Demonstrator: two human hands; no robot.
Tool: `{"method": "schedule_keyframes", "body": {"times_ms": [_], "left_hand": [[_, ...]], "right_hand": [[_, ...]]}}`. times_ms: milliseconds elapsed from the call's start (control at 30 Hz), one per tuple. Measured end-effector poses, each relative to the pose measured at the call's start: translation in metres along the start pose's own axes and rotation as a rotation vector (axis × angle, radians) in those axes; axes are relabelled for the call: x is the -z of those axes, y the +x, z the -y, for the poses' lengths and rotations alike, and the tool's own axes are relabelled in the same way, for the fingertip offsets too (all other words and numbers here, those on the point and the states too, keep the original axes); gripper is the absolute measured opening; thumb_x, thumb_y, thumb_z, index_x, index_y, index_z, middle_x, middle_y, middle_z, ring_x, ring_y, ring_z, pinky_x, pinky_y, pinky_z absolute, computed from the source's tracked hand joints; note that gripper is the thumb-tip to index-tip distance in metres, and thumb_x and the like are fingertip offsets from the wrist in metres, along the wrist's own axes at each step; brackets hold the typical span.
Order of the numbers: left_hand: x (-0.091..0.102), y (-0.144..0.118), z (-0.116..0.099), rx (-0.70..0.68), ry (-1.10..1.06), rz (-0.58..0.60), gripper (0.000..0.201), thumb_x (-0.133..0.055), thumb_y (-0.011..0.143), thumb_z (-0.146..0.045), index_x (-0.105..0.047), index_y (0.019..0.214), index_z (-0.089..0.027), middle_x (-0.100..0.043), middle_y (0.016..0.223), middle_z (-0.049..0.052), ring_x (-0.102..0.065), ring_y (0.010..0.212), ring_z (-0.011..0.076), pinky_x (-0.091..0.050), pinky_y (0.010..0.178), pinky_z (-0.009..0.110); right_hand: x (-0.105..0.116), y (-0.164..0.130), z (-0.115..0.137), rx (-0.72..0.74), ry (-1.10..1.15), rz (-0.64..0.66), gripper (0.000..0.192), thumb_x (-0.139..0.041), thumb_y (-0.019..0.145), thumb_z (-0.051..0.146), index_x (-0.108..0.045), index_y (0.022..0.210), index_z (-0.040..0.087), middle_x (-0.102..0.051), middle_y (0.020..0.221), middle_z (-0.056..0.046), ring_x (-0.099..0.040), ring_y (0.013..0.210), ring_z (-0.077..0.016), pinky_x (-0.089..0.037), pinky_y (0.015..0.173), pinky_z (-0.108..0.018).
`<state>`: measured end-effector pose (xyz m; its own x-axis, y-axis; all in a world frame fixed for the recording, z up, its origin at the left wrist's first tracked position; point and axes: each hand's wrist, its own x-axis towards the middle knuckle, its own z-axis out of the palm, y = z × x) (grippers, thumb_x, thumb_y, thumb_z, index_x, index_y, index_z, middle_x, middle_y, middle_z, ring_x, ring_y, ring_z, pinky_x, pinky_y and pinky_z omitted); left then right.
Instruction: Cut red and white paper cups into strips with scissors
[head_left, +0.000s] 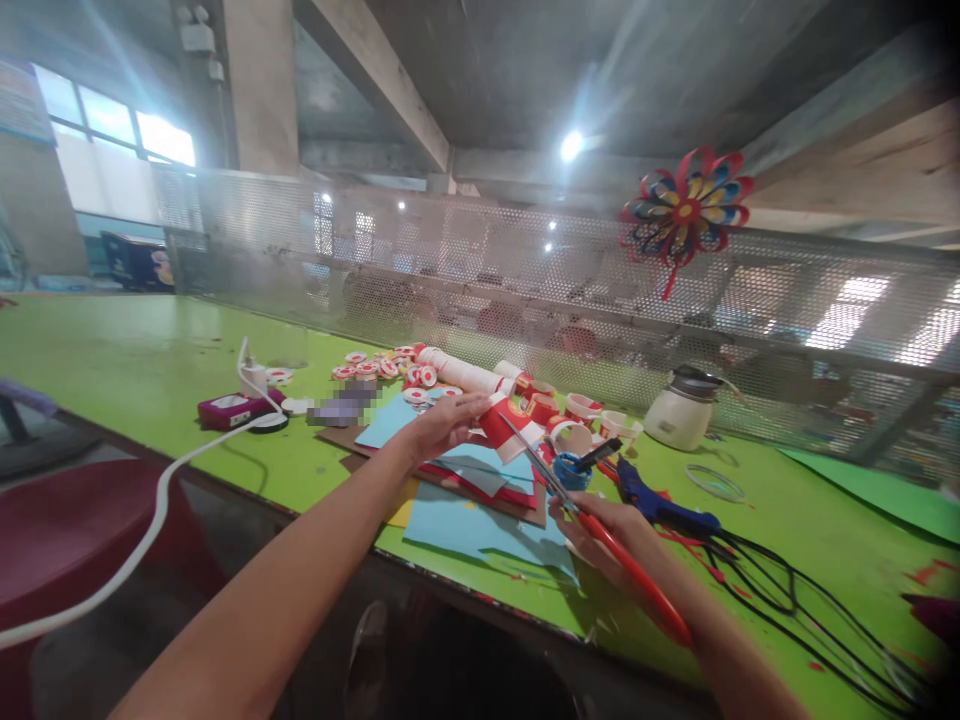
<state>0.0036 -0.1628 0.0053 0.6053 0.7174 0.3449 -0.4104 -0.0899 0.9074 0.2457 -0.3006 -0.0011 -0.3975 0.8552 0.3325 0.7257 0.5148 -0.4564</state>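
My left hand (448, 422) pinches a red and white paper cup piece (511, 428) by its upper left edge, above the table. In my right hand (611, 530) is a pair of scissors (637, 580) with long red handles. Their metal blades point up and left and reach the lower right edge of the cup piece; whether they touch it I cannot tell. Light blue paper sheets (480, 528) lie under my hands, partly over red and brown sheets. Just beyond the blades sits a blue roll (571, 472) with a black pen-like thing (600, 455) across it.
Behind are cut paper cups (581, 408), a stack of cups (465, 372) and round red-white pieces (364, 365). A blue glue gun (664, 505) with black cable lies right, near a white kettle (682, 410). A white cord (169, 480) crosses the left edge. Perforated metal panels (480, 260) stand behind.
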Motion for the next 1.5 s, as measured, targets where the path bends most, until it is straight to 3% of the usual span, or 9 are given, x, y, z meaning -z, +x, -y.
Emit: {"method": "schedule_keyframes", "body": {"times_ms": [233,533,700,933,1167,1367,1500], "left_hand": [[-0.002,-0.001,0.002,0.017,0.027,0.011,0.034,-0.065,0.077,-0.031,-0.063,0.106,-0.013,-0.065,0.101,0.013,-0.061,0.086,0.0180,-0.050,0.078,0.036],[0.004,-0.004,-0.003,0.071,0.026,0.023,0.051,-0.066,0.076,-0.025,-0.051,0.124,-0.020,-0.062,0.113,0.012,-0.062,0.090,0.0206,-0.052,0.074,0.037],[0.012,-0.007,-0.010,0.076,0.061,0.058,0.047,-0.069,0.071,-0.018,-0.057,0.117,-0.017,-0.061,0.115,0.012,-0.061,0.094,0.0215,-0.052,0.076,0.036],[0.020,-0.008,-0.018,0.024,0.098,-0.054,0.046,-0.073,0.068,-0.018,-0.058,0.112,-0.016,-0.065,0.105,0.011,-0.064,0.088,0.0199,-0.053,0.074,0.033],[0.027,-0.001,-0.016,-0.117,0.074,-0.261,0.042,-0.074,0.066,-0.024,-0.056,0.103,-0.016,-0.063,0.103,0.010,-0.064,0.086,0.0207,-0.055,0.073,0.038],[0.022,0.001,-0.011,-0.153,0.085,-0.261,0.045,-0.075,0.065,-0.023,-0.054,0.103,-0.017,-0.064,0.097,0.008,-0.064,0.086,0.0199,-0.053,0.076,0.038],[0.018,0.000,-0.008,-0.115,0.143,-0.204,0.055,-0.076,0.064,-0.022,-0.052,0.114,-0.019,-0.063,0.102,0.009,-0.064,0.088,0.0210,-0.053,0.077,0.039]], "right_hand": [[-0.003,-0.001,-0.002,0.019,-0.023,-0.019,0.031,-0.043,0.086,0.039,-0.064,0.081,0.017,-0.059,0.066,-0.002,-0.051,0.057,-0.0162,-0.040,0.053,-0.026],[-0.003,0.000,-0.006,0.007,-0.050,0.011,0.030,-0.046,0.085,0.037,-0.068,0.091,0.017,-0.065,0.067,-0.002,-0.059,0.059,-0.0182,-0.045,0.056,-0.026],[0.002,0.000,-0.001,-0.007,-0.072,0.049,0.028,-0.047,0.085,0.034,-0.067,0.093,0.016,-0.070,0.079,-0.006,-0.064,0.074,-0.0227,-0.049,0.069,-0.031],[0.006,0.001,-0.007,-0.071,-0.082,0.033,0.037,-0.049,0.076,0.024,-0.065,0.108,0.012,-0.071,0.102,-0.012,-0.065,0.093,-0.0279,-0.049,0.082,-0.036],[0.004,0.004,-0.013,-0.116,-0.095,-0.031,0.051,-0.044,0.067,0.015,-0.063,0.114,0.010,-0.072,0.102,-0.013,-0.066,0.093,-0.0285,-0.050,0.080,-0.037],[-0.001,0.007,-0.008,-0.114,-0.120,-0.056,0.051,-0.044,0.065,0.012,-0.064,0.112,0.011,-0.071,0.108,-0.011,-0.064,0.101,-0.0266,-0.048,0.088,-0.034],[-0.005,0.007,-0.008,-0.132,-0.169,-0.058,0.052,-0.046,0.068,0.014,-0.060,0.119,0.011,-0.066,0.118,-0.012,-0.061,0.107,-0.0270,-0.045,0.092,-0.036]]}}
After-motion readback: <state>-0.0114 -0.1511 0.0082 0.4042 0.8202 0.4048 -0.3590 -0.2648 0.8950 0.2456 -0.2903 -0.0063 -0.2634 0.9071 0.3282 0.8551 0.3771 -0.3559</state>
